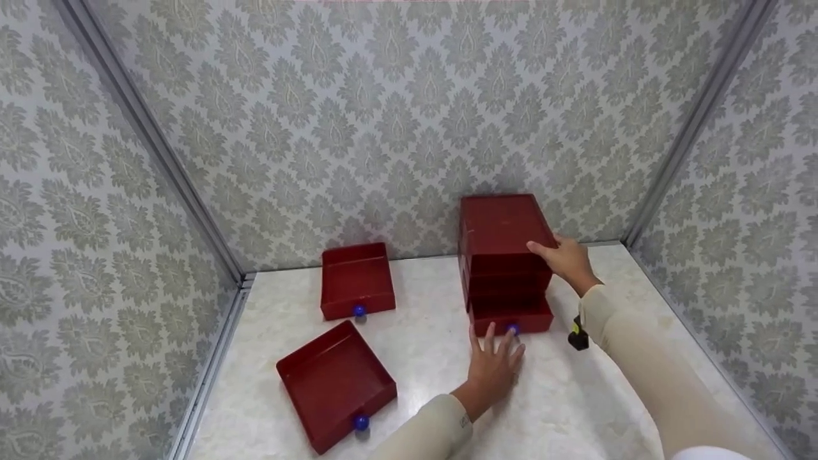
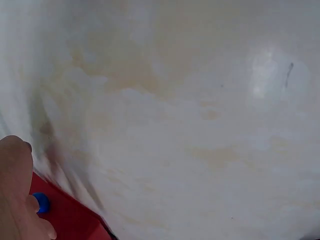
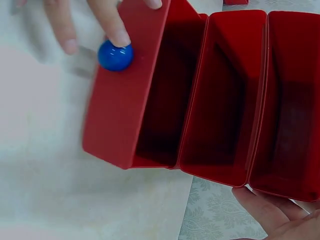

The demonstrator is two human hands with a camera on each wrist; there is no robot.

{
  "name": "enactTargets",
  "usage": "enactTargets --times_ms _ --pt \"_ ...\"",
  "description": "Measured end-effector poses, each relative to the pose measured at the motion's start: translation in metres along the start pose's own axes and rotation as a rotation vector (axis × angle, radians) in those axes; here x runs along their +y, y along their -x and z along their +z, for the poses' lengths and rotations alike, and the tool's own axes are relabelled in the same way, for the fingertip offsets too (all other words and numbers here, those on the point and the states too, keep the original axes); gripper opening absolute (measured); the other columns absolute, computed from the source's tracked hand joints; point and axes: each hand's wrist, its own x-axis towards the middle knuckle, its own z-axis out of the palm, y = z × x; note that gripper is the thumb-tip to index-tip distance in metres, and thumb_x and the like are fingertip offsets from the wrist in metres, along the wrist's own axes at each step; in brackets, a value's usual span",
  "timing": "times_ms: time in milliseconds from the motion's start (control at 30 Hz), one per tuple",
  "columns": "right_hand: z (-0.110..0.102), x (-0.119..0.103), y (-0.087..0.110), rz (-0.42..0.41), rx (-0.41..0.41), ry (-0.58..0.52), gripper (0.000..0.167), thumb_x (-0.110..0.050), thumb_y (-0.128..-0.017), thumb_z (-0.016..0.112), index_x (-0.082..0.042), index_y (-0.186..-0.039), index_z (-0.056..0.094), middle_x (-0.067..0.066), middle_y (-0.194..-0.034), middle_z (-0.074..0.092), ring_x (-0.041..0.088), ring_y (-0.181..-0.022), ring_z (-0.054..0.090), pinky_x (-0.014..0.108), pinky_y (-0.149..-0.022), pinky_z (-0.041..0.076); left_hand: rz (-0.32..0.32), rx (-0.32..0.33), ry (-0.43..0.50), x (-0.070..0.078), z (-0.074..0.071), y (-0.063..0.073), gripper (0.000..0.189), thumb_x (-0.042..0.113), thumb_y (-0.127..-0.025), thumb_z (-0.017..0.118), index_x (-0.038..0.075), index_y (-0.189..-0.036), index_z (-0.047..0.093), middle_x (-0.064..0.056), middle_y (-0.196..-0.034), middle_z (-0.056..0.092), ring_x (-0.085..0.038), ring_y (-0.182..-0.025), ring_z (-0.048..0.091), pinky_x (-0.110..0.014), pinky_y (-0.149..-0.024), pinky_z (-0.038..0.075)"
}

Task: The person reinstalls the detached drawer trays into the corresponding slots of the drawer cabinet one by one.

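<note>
A red cabinet [image 1: 505,220] stands at the back right with two vacant slots above its partly pulled-out bottom drawer [image 1: 511,326]. The right hand [image 1: 565,259] rests on the cabinet's right upper corner, thumb over the top and fingers along the side. Spread fingers of the left hand [image 1: 492,370] touch the drawer front, and one fingertip lies on its blue knob [image 3: 115,55]. In the left wrist view only part of that hand [image 2: 17,185] shows beside the knob.
Two loose red drawers with blue knobs lie on the left of the white table: one at the back [image 1: 358,278], one turned askew nearer the front [image 1: 339,386]. Patterned walls [image 1: 383,128] enclose the table. A black wrist device [image 1: 578,335] hangs at the right sleeve.
</note>
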Motion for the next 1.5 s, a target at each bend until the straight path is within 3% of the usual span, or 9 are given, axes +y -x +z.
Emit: enactTargets --times_ms 200,400,800,1033,1233,1400,1500 --pt "-0.003 0.002 0.001 0.027 0.005 0.018 0.101 -0.072 -0.092 0.055 0.001 -0.158 0.031 0.027 -0.161 0.034 0.047 -0.148 0.034 0.062 -0.118 0.033 -0.036 -0.042 0.013 -0.014 0.002 -0.017 0.065 0.063 -0.104 0.034 0.048 -0.162 0.008 0.010 -0.174 0.001 -0.032 -0.160 0.011 -0.080 -0.114 0.015" --pt "-0.002 0.000 -0.002 0.032 0.012 0.014 0.098 -0.070 -0.093 0.056 -0.001 -0.158 0.033 0.026 -0.160 0.037 0.046 -0.146 0.038 0.062 -0.116 0.036 -0.090 -0.080 -0.011 -0.032 0.006 -0.029 0.065 0.063 -0.104 0.036 0.046 -0.162 0.014 0.008 -0.174 0.004 -0.025 -0.161 0.008 -0.081 -0.114 0.009" --pt "0.001 -0.002 -0.005 0.045 0.007 -0.002 0.092 -0.068 -0.093 0.058 -0.007 -0.158 0.036 0.023 -0.157 0.044 0.043 -0.143 0.044 0.060 -0.115 0.038 -0.184 -0.055 0.042 -0.054 0.018 -0.036 0.068 0.061 -0.102 0.044 0.039 -0.163 0.021 0.010 -0.173 0.012 -0.029 -0.160 0.013 -0.080 -0.114 0.015" --pt "0.000 0.000 -0.006 0.065 -0.007 0.011 0.094 -0.069 -0.093 0.057 -0.007 -0.159 0.033 0.023 -0.159 0.042 0.043 -0.145 0.041 0.059 -0.117 0.036 -0.168 -0.058 0.033 -0.057 0.019 -0.039 0.067 0.058 -0.103 0.043 0.038 -0.163 0.021 0.014 -0.172 0.009 -0.036 -0.159 0.011 -0.083 -0.111 0.015" --pt "0.000 0.000 -0.005 0.047 0.008 0.018 0.090 -0.067 -0.094 0.057 -0.009 -0.159 0.036 0.023 -0.156 0.045 0.043 -0.144 0.043 0.060 -0.117 0.036 -0.181 -0.026 0.049 -0.057 0.019 -0.038 0.067 0.060 -0.102 0.045 0.037 -0.162 0.025 0.015 -0.172 0.013 -0.036 -0.159 0.015 -0.081 -0.112 0.017" --pt "0.000 -0.001 -0.005 0.040 0.000 0.005 0.090 -0.068 -0.094 0.057 -0.009 -0.159 0.036 0.022 -0.158 0.044 0.043 -0.145 0.041 0.060 -0.117 0.036 -0.160 -0.041 0.049 -0.062 0.018 -0.031 0.071 0.063 -0.102 0.042 0.037 -0.163 0.019 0.009 -0.173 0.014 -0.036 -0.159 0.015 -0.082 -0.112 0.016" --pt "-0.002 0.003 -0.004 0.041 -0.015 0.007 0.093 -0.070 -0.093 0.056 -0.009 -0.159 0.033 0.022 -0.160 0.039 0.043 -0.147 0.038 0.061 -0.118 0.034 -0.115 -0.046 0.017 -0.068 0.018 -0.020 0.073 0.066 -0.101 0.040 0.038 -0.164 0.014 0.006 -0.172 0.017 -0.035 -0.158 0.017 -0.081 -0.113 0.016"
